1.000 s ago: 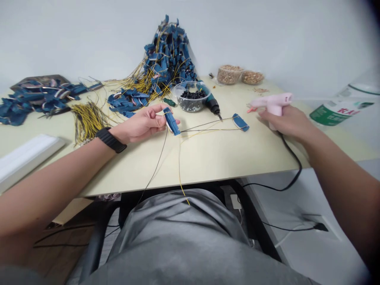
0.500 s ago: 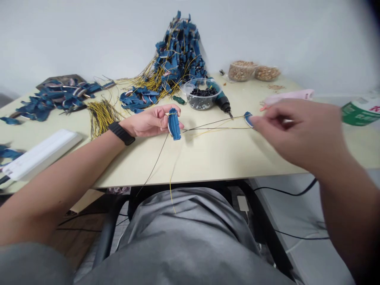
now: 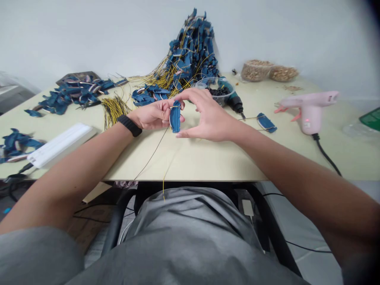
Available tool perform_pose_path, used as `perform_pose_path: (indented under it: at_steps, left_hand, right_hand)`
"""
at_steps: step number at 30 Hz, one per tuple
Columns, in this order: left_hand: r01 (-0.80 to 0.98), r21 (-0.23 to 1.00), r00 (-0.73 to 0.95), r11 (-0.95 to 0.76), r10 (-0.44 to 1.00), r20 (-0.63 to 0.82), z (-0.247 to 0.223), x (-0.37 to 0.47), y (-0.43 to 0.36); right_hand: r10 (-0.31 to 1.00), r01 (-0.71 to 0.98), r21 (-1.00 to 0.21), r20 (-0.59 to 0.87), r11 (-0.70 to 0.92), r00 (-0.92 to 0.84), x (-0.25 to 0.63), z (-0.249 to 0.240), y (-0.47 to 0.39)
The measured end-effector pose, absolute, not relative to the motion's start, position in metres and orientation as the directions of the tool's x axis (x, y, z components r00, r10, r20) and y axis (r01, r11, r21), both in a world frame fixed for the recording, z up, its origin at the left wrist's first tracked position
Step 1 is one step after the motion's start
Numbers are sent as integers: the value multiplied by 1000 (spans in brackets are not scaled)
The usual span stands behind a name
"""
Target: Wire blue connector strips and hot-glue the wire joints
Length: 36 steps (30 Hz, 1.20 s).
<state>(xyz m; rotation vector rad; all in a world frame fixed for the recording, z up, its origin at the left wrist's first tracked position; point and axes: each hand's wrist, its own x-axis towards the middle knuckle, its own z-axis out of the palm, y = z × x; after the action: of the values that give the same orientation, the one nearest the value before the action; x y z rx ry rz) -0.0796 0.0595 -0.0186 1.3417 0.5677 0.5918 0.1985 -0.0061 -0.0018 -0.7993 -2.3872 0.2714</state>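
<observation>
Left of frame: white bar-shaped case (image 3: 62,144) on the surface (image 3: 213,166); above and right of it, yellow-and-black wire bundle (image 3: 114,111). Left of centre: left hand (image 3: 152,114), fingers clamped on the blue piece (image 3: 175,117), which is held near upright around mid-frame. Below it, dark wire (image 3: 151,156) and yellow wire (image 3: 164,186) run toward the near edge.

Just right of the piece: right hand (image 3: 204,116), thumb and forefinger spread, bracketing its ends; contact cannot be told. Judgement: brace with the left, load both ends evenly, keep wires from twisting or snagging.

Right of frame: second blue piece (image 3: 266,122) with thin wires, then pink glue gun (image 3: 311,109), indicator lit; treat its nozzle as hot.
</observation>
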Motion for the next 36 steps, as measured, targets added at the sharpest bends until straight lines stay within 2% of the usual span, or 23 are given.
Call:
perform_pose_path:
  at_steps: [8,14,17,21,23,26,28,32,36]
  left_hand:
    - [-121,981,664,151,747,-33,-23,-77,58]
    - [-161,979,670,123,742,17,-29,-77,62]
    - [-134,988,597,75,802,20,-31,-71,62]
    - [-50,999,509,-17,860,40,-26,-65,59]
    - [55,987,491,-153,865,106,-20,-65,57]
    - [237,883,456,-404,849,266,-12,-65,56]
    - [321,811,405,-490,845,350,-10,-65,55]
    - [438,753,334,-491,867,370,-12,-65,55]
    - [348,813,321,-466,874,364,-7,-67,54]
  right_hand:
    - [725,537,-489,423,687,-543,191,9,-26]
    - [760,561,-513,421,650,-495,188,13,-22]
    - [791,608,-507,410,611,-453,193,11,-13]
    - [828,672,-486,374,559,-418,204,9,-2]
    - [834,690,-472,365,549,-414,209,7,3]
    - [838,714,-442,335,543,-430,216,5,10]
    - [844,732,-422,298,535,-445,219,5,13]
    - [858,758,-403,243,514,-452,222,9,16]
    - [873,770,-413,203,487,-443,223,11,16]
